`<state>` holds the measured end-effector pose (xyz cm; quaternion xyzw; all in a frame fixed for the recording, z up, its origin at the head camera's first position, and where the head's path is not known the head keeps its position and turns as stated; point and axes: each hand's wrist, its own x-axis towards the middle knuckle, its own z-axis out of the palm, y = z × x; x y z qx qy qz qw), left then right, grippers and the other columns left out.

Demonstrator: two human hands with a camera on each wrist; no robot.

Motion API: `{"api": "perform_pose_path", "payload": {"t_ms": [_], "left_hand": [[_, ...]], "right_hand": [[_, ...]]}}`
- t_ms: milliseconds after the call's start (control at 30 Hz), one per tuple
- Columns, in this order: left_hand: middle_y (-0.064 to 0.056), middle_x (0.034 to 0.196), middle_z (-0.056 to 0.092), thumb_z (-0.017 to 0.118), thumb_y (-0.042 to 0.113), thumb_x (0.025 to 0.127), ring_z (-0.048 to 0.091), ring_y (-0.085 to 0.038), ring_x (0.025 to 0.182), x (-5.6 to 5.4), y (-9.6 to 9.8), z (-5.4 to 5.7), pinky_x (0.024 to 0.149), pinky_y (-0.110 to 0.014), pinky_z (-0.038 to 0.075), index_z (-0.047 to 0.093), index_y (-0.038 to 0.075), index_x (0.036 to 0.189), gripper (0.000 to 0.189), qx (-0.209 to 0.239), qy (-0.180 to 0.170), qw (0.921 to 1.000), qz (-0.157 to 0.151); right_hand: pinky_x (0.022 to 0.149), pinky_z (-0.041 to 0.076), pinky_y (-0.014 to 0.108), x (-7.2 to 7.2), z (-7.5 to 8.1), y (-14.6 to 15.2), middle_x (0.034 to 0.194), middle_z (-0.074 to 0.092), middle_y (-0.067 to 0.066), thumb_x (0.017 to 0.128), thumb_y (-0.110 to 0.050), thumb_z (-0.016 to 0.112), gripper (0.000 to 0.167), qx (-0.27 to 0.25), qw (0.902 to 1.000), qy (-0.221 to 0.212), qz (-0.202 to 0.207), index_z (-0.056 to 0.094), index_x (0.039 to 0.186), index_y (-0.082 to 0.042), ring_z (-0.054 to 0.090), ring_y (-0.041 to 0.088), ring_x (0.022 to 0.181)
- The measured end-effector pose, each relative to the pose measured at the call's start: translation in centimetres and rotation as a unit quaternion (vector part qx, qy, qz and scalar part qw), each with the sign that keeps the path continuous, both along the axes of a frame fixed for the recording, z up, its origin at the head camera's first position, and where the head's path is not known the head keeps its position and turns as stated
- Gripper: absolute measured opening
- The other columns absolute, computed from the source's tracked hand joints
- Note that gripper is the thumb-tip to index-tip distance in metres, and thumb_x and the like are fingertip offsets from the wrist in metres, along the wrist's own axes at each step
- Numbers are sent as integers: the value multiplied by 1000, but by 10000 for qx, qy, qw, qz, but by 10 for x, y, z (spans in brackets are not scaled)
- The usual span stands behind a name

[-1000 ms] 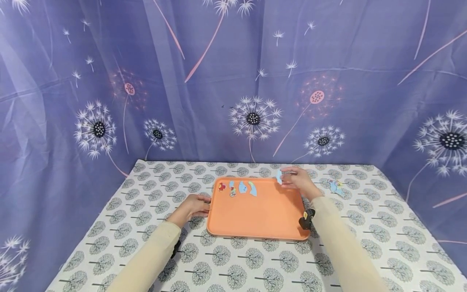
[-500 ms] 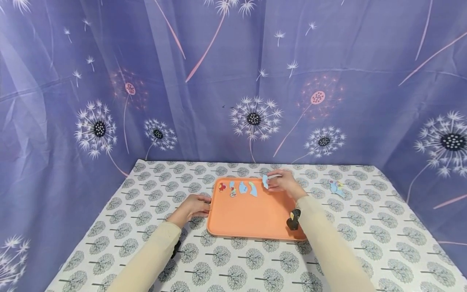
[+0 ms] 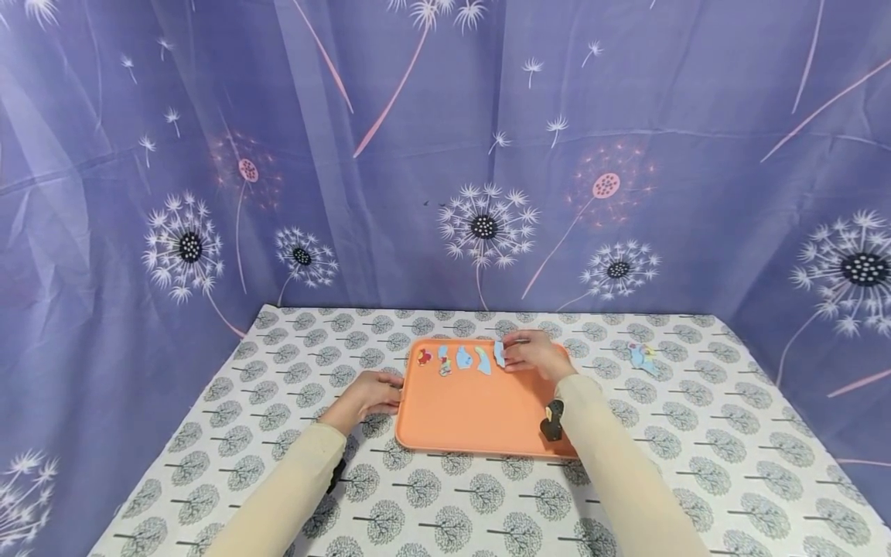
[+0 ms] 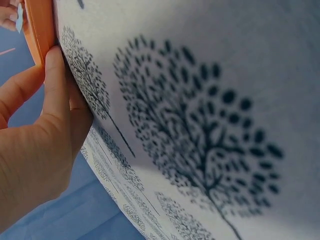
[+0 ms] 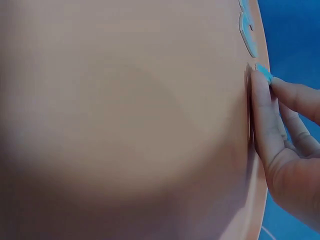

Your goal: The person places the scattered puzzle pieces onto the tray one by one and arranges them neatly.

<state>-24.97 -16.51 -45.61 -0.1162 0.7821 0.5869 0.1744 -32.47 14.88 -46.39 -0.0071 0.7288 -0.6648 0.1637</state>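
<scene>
An orange tray (image 3: 473, 414) lies on the tablecloth. My left hand (image 3: 365, 393) holds its left rim; in the left wrist view, thumb and fingers (image 4: 56, 85) meet at the tray's edge. Over the back part of the tray, my right hand (image 3: 536, 354) pinches a light blue puzzle piece (image 3: 499, 353) between thumb and fingers. The right wrist view shows that piece (image 5: 263, 72) poking out past the fingertips, low over the tray surface. To its left, a row of flat pieces lies along the back rim: a red one (image 3: 424, 357) and several blue ones, including a curved one (image 3: 483, 360).
Beyond the tray's right side, more blue and yellow pieces (image 3: 642, 358) lie together on the tree-print tablecloth (image 3: 710, 441). A purple dandelion curtain (image 3: 390, 224) hangs behind the table. Black straps with a device (image 3: 553, 422) sit at the wrists.
My right hand has moved left with the blue piece, from the tray's back right rim to beside the curved piece, and lower. The left hand has stayed at the rim.
</scene>
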Motion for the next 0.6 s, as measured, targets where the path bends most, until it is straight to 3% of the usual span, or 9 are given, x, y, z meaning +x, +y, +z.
{"api": "perform_pose_path", "payload": {"t_ms": [600], "left_hand": [[-18,86,68,64,-9,82,66,-16,63,-1,1,0,67,-30,63,59,-9,122,40,-2,-14,10000,16]], "right_hand": [[76,63,36,1,-1,-3,110,63,32,89,9,58,36,259,9996,97,-21,53,124,16,69,23,75]]}}
